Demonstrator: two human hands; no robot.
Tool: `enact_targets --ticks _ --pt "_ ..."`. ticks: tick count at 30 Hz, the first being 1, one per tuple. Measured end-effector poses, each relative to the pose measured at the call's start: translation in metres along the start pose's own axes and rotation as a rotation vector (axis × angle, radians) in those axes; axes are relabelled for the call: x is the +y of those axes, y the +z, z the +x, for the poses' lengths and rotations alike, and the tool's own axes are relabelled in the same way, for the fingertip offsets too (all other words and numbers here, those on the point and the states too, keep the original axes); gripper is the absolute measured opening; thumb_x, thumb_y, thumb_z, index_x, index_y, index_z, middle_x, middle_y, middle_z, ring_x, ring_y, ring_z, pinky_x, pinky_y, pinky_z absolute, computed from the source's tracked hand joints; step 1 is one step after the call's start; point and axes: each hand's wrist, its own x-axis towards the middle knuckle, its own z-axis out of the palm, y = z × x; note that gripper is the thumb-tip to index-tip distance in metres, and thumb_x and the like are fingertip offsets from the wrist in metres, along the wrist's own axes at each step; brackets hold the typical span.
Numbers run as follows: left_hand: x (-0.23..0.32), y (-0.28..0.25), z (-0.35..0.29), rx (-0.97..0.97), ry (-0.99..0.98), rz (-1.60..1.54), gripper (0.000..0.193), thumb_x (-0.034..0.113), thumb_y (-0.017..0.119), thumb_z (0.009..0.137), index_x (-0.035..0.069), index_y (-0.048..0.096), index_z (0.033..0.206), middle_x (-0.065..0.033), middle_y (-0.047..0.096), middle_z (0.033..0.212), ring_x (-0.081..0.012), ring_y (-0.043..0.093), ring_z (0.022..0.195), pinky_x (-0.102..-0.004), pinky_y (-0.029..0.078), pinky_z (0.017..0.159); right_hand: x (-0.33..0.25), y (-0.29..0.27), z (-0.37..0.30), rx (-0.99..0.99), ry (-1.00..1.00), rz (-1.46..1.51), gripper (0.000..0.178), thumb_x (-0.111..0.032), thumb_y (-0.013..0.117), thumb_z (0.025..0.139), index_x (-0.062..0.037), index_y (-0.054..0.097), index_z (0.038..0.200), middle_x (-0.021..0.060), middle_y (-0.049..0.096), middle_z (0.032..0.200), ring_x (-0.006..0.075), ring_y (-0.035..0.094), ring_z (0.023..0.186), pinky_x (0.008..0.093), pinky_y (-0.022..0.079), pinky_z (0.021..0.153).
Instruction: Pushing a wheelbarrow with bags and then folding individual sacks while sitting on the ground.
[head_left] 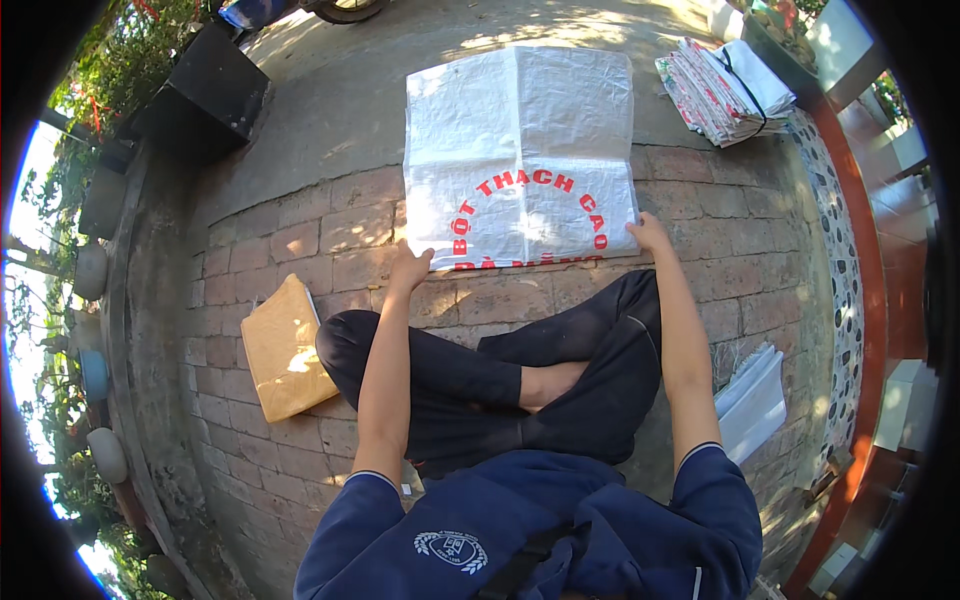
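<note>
A white woven sack (575, 110) with red lettering lies spread out on the ground in front of my crossed legs. Creases run down its middle and across it. At its near left corner my left hand (408, 268) pinches the edge, thumb on top. My right hand (650, 236) grips the near right corner in the same way. The near edge looks folded, since the lowest line of lettering is cut off there. Both forearms reach forward over my knees.
A yellow-brown folded sack (285, 350) lies left of my knee. Folded white sacking with a frayed end (752, 395) is at my right. A tied stack of folded sacks (722, 92) sits far right. A dark planter (203, 92) stands far left on the paving.
</note>
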Motion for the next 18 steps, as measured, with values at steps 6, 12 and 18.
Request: enact_targets --ticks 6,12,18 --pt "-0.022 0.018 0.002 0.033 -0.059 0.231 0.061 0.040 0.060 0.078 -0.001 0.046 0.121 -0.0299 0.047 0.122 -0.0420 0.054 0.105 -0.0446 0.044 0.089 -0.026 0.006 0.001 0.120 -0.138 0.050 0.031 -0.032 0.064 0.078 -0.0041 0.061 0.090 0.0167 0.064 0.087 0.0316 0.061 0.082 0.0394 0.046 0.070" --pt "-0.012 0.023 0.000 -0.038 -0.173 0.443 0.055 0.037 0.056 0.078 0.005 0.049 0.122 -0.0255 0.042 0.126 -0.0407 0.052 0.108 -0.0433 0.047 0.087 -0.020 0.002 0.005 0.129 -0.028 0.045 0.029 -0.030 0.064 0.078 -0.0040 0.061 0.091 0.0169 0.064 0.086 0.0323 0.061 0.084 0.0397 0.047 0.072" --pt "-0.023 0.038 0.008 0.167 -0.237 0.213 0.055 0.028 0.062 0.073 -0.001 0.050 0.118 -0.0276 0.047 0.121 -0.0401 0.054 0.104 -0.0436 0.048 0.085 -0.053 -0.002 -0.031 0.300 -0.004 0.023 0.041 -0.024 0.064 0.078 -0.0060 0.052 0.113 0.0182 0.048 0.123 0.0347 0.048 0.111 0.0427 0.043 0.088"
